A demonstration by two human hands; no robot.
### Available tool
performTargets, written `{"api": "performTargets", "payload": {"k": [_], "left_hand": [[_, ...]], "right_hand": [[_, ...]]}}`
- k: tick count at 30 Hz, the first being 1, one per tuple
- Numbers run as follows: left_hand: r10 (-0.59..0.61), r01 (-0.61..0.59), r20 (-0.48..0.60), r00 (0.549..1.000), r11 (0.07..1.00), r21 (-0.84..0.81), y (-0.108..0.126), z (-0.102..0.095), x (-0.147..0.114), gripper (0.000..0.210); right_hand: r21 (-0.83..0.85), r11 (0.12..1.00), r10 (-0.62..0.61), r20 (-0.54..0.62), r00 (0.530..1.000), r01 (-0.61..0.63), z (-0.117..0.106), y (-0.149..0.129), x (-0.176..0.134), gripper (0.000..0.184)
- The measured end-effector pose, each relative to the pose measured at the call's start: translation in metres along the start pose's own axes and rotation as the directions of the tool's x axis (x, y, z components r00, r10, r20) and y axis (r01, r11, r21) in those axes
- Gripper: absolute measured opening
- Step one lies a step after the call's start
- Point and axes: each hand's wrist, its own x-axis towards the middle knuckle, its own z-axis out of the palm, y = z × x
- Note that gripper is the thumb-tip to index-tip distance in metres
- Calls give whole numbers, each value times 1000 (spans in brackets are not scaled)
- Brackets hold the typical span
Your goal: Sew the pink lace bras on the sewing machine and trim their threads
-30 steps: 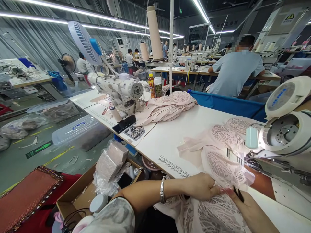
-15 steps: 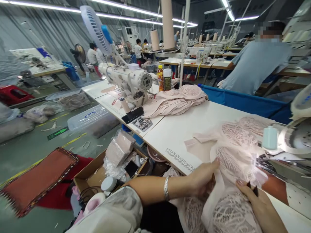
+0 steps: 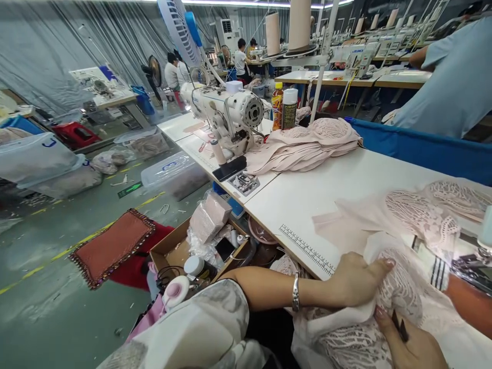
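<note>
My left hand (image 3: 357,281) is closed on the edge of a pale pink lace bra (image 3: 400,279), its thumb lying along the lace cup. My right hand (image 3: 413,341) grips the same bra just below, fingers bent into the fabric. Two dark pointed tips (image 3: 400,326), like those of thread snips, stick out from between the right fingers; the rest is hidden. Part of the bra hangs over the table's front edge. More lace pieces (image 3: 415,210) lie behind it on the white table (image 3: 307,197). A lit sewing machine part (image 3: 474,269) shows at the right edge.
A pile of pink lace pieces (image 3: 307,146) lies beside a white sewing machine (image 3: 226,110) with a fan (image 3: 180,33). Bottles (image 3: 289,108) stand behind. Below left is a cardboard box (image 3: 175,251); a blue fabric bin (image 3: 418,146) runs along the far side, near a co-worker's sleeve (image 3: 449,77).
The view has turned left, so things appear further right. My left hand has come up over the cup, closer to my right hand. Both keep hold of the bra.
</note>
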Motion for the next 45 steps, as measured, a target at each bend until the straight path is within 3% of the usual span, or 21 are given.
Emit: {"api": "performTargets", "payload": {"k": [6,13,15,18,19,21,25,26,28,29,30,31,32,33,34,35,37,40,42,43,45], "left_hand": [[42,-40,-17,999,994,105,2,2,-5,60],[23,-24,10,1000,992,121,7,-20,4,47],[40,-42,55,998,998,37,10,-23,15,43],[66,-7,220,973,966,-257,20,-28,42,21],[101,-27,233,967,954,-299,25,-31,52,26],[158,-119,169,973,969,-216,35,-43,74,38],[253,-236,-145,957,964,120,52,-75,103,41],[319,-280,-223,921,941,189,53,-79,105,47],[565,-434,-264,782,797,421,51,-77,104,55],[703,-532,-139,697,638,557,48,-69,101,53],[788,-640,81,610,430,637,43,-59,96,48],[785,-749,339,518,226,623,37,-46,91,42],[693,-854,593,411,65,516,31,-31,85,38],[576,-922,760,302,-27,387,26,-16,78,35],[455,-960,868,199,-88,266,20,-1,72,34],[357,-975,925,129,-127,185,16,11,67,36],[252,-978,964,84,-163,127,11,28,61,42],[265,-985,959,96,-114,130,13,35,68,44],[307,-998,950,63,-3,68,17,33,80,44],[338,-996,938,69,79,45,19,32,88,40],[398,-968,903,160,241,65,23,33,102,31]], "right_hand": [[36,999,15,-64,998,-13,2,-16,-2,52],[43,988,154,-62,986,-151,-19,-20,-4,46],[73,981,182,3,983,-182,-25,-22,0,44],[125,977,162,78,984,-171,-31,-22,8,44],[114,982,142,104,984,-154,-33,-21,9,44],[32,991,124,132,983,-129,-38,-18,6,42],[-303,948,111,33,993,-96,-52,-7,-7,34],[-373,923,101,6,995,-91,-56,-4,-9,33],[-458,885,93,-14,996,-89,-65,-3,-9,30],[-478,874,92,-4,996,-83,-71,-4,-7,30],[-494,867,87,21,996,-65,-79,-6,-4,30],[-507,862,74,64,995,-32,-88,-8,0,30],[-518,855,59,125,990,15,-99,-10,3,29],[-530,846,46,195,980,66,-112,-12,6,29],[-547,830,44,260,965,110,-125,-12,10,29],[-580,803,58,302,951,136,-137,-11,13,28],[-700,708,137,264,955,92,-155,-5,20,31],[-786,615,184,60,981,-67,-155,8,36,36],[-721,683,139,-29,990,-117,-139,18,51,28],[-672,727,126,-74,989,-143,-127,23,58,23],[-572,782,148,-217,965,-248,-105,34,71,19]]}}
